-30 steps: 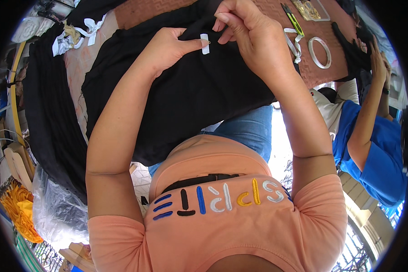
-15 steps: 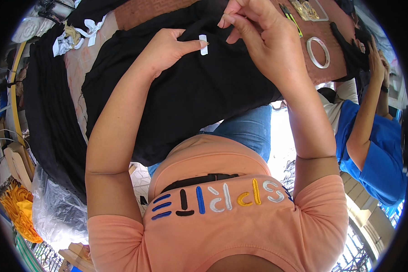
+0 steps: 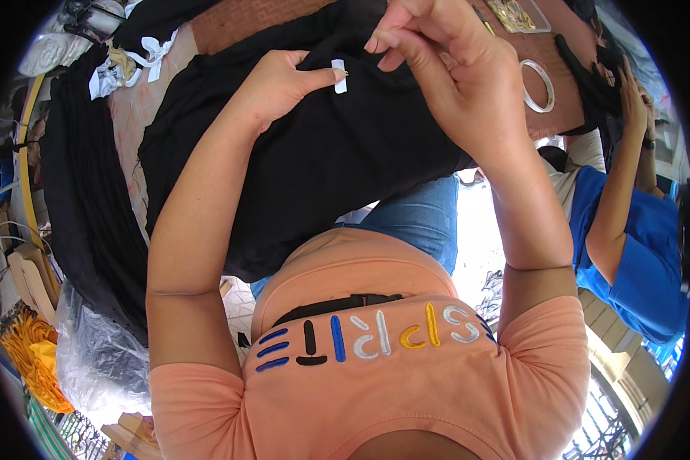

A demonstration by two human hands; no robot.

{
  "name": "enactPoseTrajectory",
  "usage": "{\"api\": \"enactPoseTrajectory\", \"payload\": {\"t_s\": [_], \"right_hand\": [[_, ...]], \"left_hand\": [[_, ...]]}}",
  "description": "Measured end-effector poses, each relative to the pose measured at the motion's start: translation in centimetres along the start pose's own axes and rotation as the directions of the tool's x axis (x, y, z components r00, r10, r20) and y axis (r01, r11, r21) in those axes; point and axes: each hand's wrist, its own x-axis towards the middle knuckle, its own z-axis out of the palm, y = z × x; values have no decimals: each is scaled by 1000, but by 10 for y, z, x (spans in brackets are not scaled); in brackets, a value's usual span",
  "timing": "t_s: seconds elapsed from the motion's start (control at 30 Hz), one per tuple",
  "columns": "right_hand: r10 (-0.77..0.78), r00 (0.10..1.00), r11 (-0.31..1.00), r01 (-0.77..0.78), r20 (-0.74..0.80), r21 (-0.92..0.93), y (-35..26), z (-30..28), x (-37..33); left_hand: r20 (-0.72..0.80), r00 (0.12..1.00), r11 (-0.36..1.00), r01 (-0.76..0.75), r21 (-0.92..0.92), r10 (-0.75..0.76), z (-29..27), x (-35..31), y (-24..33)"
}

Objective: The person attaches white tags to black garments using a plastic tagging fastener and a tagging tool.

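Note:
A large black cloth (image 3: 307,161) spreads over the table and down across my lap. My left hand (image 3: 280,88) grips it near the top, its other fingers partly hidden by the fabric. Under that thumb lies a short white strip (image 3: 340,83), with a tiny gold-coloured piece (image 3: 346,74) at the thumb tip. Raised to the right of the strip, my right hand (image 3: 460,73) is closed in a pinch, thumb against forefinger. Whatever those fingertips hold is too thin or small to make out.
On the brown tabletop at right lie a white ring-shaped roll (image 3: 537,107) and a clear box (image 3: 520,15) of gold-coloured pieces. White ribbons (image 3: 155,55) lie at far left. A person in a blue shirt (image 3: 629,261) works with dark cloth at the right.
My right hand has shifted slightly right, covering more of the green-handled tool on the table. The left hand and the white strip have moved a little left.

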Motion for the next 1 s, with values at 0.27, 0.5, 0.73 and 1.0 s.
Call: {"api": "enactPoseTrajectory", "payload": {"t_s": [0.27, 0.5, 0.73, 1.0], "right_hand": [[-10, 993, 1000, 9, 113, 12, -6, -3, -2], [-55, 996, 996, 50, 68, 79, 4, 0, -5], [-90, 994, 993, 84, 66, 86, 7, 2, -6], [-49, 998, 973, 42, 25, 228, 12, 9, -8]], "left_hand": [[-32, 998, 998, -62, -4, 62, -1, 5, -8], [7, 999, 998, -38, 39, 38, -1, 7, -7], [6, 999, 999, -49, 17, 49, -2, 5, -8], [-26, 1000, 999, 0, 39, 1, 0, 1, -1]]}}
